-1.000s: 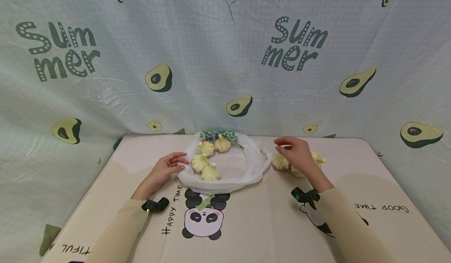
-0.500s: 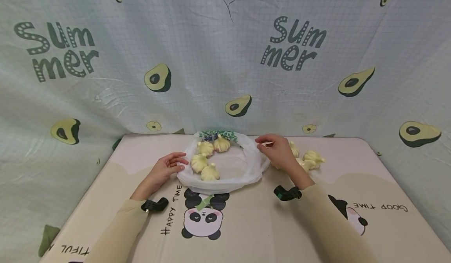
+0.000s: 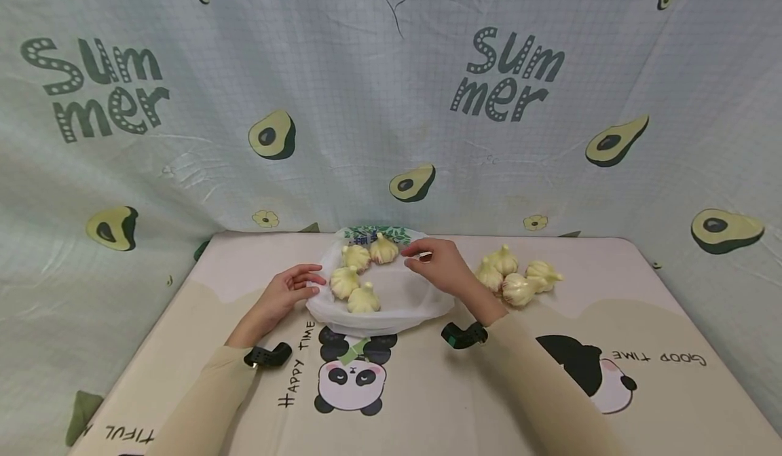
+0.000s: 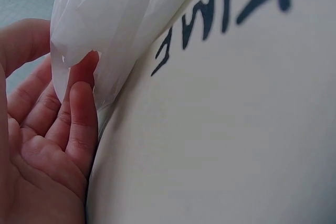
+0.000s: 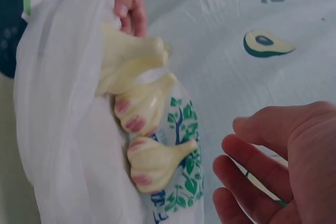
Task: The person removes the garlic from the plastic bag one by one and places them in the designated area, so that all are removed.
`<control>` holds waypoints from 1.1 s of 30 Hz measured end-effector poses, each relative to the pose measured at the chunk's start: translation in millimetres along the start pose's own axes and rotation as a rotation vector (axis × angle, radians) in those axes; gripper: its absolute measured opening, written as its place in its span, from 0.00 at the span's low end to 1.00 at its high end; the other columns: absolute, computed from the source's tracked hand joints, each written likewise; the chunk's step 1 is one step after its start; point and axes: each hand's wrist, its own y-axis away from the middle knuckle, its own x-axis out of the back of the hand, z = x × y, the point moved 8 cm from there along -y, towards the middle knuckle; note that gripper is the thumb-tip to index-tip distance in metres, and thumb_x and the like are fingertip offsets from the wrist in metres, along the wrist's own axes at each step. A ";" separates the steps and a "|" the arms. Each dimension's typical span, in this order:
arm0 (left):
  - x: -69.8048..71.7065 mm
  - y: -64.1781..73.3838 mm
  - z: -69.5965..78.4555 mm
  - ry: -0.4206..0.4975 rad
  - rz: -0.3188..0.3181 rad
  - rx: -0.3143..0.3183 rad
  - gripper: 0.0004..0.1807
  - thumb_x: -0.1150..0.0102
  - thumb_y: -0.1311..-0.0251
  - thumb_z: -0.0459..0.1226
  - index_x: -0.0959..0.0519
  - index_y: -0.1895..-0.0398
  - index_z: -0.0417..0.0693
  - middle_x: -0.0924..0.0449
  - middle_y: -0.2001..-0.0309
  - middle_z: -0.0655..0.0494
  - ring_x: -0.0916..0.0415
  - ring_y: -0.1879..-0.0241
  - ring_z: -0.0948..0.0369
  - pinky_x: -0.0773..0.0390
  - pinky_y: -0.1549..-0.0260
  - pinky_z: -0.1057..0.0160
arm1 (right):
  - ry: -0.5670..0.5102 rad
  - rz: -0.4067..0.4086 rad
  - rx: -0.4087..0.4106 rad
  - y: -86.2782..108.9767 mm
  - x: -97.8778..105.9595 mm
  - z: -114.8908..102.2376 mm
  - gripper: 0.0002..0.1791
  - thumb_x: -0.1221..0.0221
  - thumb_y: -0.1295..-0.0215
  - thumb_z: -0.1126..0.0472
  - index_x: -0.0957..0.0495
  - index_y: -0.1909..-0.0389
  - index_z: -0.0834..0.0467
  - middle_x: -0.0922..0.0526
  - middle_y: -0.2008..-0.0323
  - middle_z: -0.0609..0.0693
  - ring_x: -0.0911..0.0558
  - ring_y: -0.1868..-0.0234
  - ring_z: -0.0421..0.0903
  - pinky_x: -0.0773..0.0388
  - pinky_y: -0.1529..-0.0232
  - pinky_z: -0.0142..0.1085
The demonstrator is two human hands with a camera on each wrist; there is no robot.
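A white plastic bag (image 3: 403,317) lies with its mouth spread wide, and several garlic bulbs (image 3: 364,298) sit in its left and back part. My left hand (image 3: 282,300) is at the bag's left rim. In the left wrist view, the bag's thin film (image 4: 115,30) lies between the thumb and the curved fingers (image 4: 81,124). Over the right part of the bag is my right hand (image 3: 442,266), its fingers loosely bent and nothing between them. Seen from the right wrist, its fingertips point toward a garlic bulb (image 5: 155,163) by the bag's green leaf print.
Another group of several garlic bulbs (image 3: 519,288) stands close together to the right of the bag. The table (image 3: 427,388) has a printed cover with pandas and lettering. An avocado-patterned curtain (image 3: 342,103) hangs behind the table's back edge.
My right hand has moved left, from above the garlic group on the right to over the bag's opening. That group is now fully uncovered. My left hand stays at the bag's rim.
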 end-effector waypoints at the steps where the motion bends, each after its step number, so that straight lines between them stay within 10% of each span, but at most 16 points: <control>1: 0.0 0.0 0.4 0.000 0.000 -0.002 0.27 0.38 0.37 0.28 0.31 0.35 0.31 0.22 0.48 0.31 0.22 0.54 0.66 0.26 0.55 0.72 | -0.011 -0.021 -0.005 -1.5 -4.1 -0.9 0.12 0.37 0.33 0.64 0.15 0.51 0.62 0.14 0.53 0.55 0.18 0.51 0.50 0.21 0.49 0.43; 33: 0.1 -0.4 -0.9 0.010 -0.009 -0.007 0.28 0.39 0.37 0.27 0.32 0.34 0.31 0.22 0.47 0.31 0.22 0.54 0.67 0.26 0.55 0.72 | 0.012 -0.385 0.020 -10.1 -70.5 -23.8 0.06 0.33 0.39 0.67 0.14 0.61 0.56 0.15 0.64 0.43 0.18 0.60 0.40 0.21 0.58 0.32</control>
